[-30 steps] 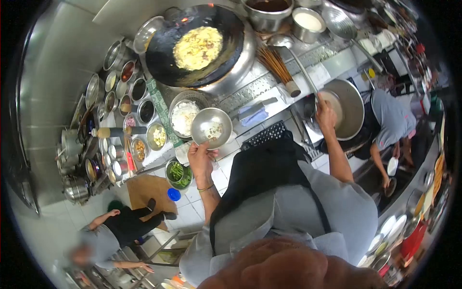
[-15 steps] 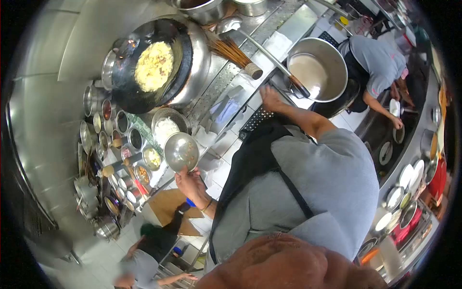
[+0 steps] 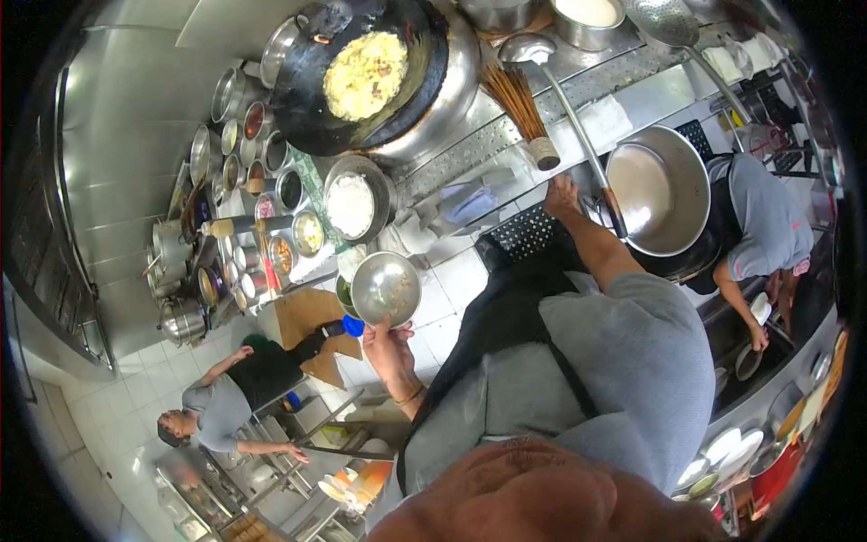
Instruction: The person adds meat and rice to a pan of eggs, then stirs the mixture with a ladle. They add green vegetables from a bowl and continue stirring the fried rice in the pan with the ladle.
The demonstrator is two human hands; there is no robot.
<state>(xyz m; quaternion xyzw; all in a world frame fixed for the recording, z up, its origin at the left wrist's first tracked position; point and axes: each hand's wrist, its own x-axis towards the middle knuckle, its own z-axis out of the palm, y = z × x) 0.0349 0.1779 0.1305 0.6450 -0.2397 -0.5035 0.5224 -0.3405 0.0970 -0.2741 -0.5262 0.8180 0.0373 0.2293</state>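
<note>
My left hand point(image 3: 389, 356) is closed on the rim of a metal bowl point(image 3: 386, 287), which has small bits of food inside. At the counter's front edge my right hand point(image 3: 563, 199) rests with its fingers lying on the edge, holding nothing I can see. Close to it, a long-handled ladle point(image 3: 571, 113) lies across the counter, its wooden handle end against a large pot point(image 3: 695, 190). A black wok point(image 3: 302, 108) on the stove holds a yellow egg mixture point(image 3: 366, 76). A bowl of white food point(image 3: 349, 205) sits between the wok and my left hand.
A bamboo wok brush point(image 3: 519, 113) lies on the counter. Several seasoning containers point(image 3: 289, 190) crowd the left side. A perforated skimmer point(image 3: 666, 20) lies at the upper right. One co-worker point(image 3: 242, 388) stands at lower left; another point(image 3: 766, 217) works at the right.
The camera view has turned, shifting the wok and counter right and up. The bowl stays in my left hand and now appears farther from the bowl of white food. The left co-worker shows more fully.
</note>
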